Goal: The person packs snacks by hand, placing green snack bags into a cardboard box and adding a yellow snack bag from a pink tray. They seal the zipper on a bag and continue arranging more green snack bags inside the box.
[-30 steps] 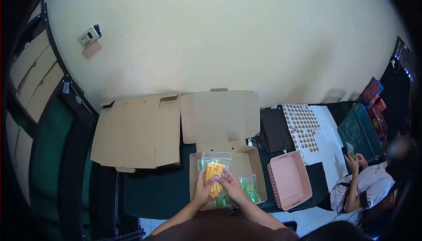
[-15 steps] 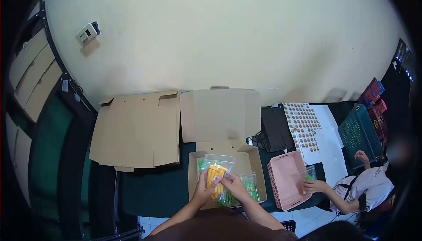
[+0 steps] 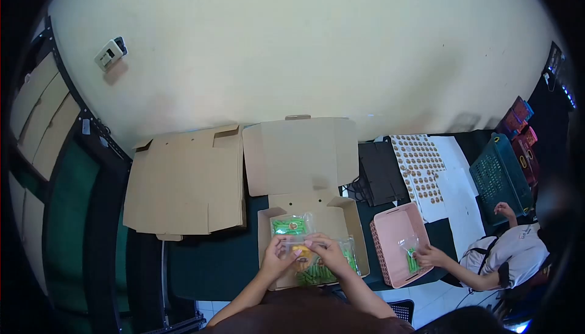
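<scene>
1. A clear plastic bag of yellow sticks [image 3: 303, 262] is pinched near its top by left hand [image 3: 279, 256] and right hand [image 3: 328, 253], over the brown cardboard box [image 3: 332, 219]!
2. Clear packets of green sticks [image 3: 291, 226] are already laid inside; the yellow one isn't set down yet.
3. Alongside, a green packet [image 3: 412, 262] is gripped by a co-worker's hand [image 3: 431, 257] in the pink plastic basket [image 3: 376, 249].

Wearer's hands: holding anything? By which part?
Yes: the clear bag of yellow sticks, held near its top edge, left hand toward one side, right hand toward the other.
</scene>
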Demonstrator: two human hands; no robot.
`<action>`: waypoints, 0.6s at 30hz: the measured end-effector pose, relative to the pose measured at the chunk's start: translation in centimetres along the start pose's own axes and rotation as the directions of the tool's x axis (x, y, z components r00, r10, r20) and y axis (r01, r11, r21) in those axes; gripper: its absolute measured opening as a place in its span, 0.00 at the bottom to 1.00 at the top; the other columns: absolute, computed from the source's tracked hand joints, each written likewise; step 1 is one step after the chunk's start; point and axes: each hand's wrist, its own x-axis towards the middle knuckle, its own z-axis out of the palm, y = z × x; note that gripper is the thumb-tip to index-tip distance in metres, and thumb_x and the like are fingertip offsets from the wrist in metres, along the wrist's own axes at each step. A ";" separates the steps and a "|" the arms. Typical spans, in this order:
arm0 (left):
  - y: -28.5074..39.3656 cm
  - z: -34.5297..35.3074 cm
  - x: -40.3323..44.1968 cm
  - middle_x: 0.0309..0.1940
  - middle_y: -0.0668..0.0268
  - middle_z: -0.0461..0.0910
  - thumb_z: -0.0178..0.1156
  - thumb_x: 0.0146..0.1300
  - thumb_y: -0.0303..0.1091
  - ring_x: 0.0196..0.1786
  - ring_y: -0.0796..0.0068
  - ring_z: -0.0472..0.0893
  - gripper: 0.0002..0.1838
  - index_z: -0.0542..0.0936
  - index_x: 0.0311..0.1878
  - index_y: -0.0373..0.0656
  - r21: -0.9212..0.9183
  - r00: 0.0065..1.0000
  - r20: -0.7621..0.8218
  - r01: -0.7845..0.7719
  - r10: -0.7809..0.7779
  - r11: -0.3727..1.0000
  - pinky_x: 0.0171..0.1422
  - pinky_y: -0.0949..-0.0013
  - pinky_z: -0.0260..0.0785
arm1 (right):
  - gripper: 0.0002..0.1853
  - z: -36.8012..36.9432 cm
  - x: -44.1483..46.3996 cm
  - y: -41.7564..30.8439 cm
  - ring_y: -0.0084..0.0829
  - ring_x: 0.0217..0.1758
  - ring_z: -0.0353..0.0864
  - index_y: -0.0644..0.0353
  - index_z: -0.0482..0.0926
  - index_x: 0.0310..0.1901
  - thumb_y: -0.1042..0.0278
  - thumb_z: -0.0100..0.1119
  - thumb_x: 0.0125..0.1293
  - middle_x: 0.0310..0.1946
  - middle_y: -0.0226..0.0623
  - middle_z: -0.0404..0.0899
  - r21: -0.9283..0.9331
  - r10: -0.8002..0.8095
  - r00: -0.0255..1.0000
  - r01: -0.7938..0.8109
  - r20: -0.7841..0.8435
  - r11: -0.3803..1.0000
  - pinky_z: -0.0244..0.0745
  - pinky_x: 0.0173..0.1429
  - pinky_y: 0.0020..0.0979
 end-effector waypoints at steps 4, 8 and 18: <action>1.0 -1.7 0.6 0.32 0.67 0.78 0.62 0.56 0.28 0.39 0.79 0.77 0.09 0.74 0.38 0.38 0.154 0.992 0.061 0.100 -0.110 0.983 0.48 0.74 0.68 | 0.11 0.0 -0.8 -0.7 0.21 0.38 0.75 0.65 0.81 0.36 0.65 0.59 0.59 0.32 0.33 0.78 -0.059 0.053 0.996 -0.049 0.066 0.997 0.70 0.42 0.22; 1.8 -2.4 -0.3 0.35 0.62 0.80 0.58 0.59 0.26 0.42 0.75 0.79 0.05 0.76 0.37 0.34 0.059 0.965 0.109 0.232 -0.237 0.971 0.50 0.73 0.70 | 0.13 -1.5 -1.2 -0.6 0.19 0.34 0.74 0.65 0.82 0.38 0.62 0.59 0.60 0.31 0.32 0.80 -0.201 0.072 0.996 -0.062 0.044 0.978 0.68 0.37 0.20; 3.5 -1.9 -0.2 0.44 0.60 0.78 0.50 0.65 0.31 0.49 0.74 0.76 0.13 0.73 0.49 0.33 0.108 0.998 -0.049 0.035 -0.030 0.994 0.56 0.72 0.65 | 0.13 -1.1 -1.4 -1.6 0.20 0.37 0.74 0.67 0.80 0.38 0.64 0.53 0.65 0.31 0.35 0.80 -0.116 0.027 0.999 -0.023 0.027 0.993 0.67 0.44 0.23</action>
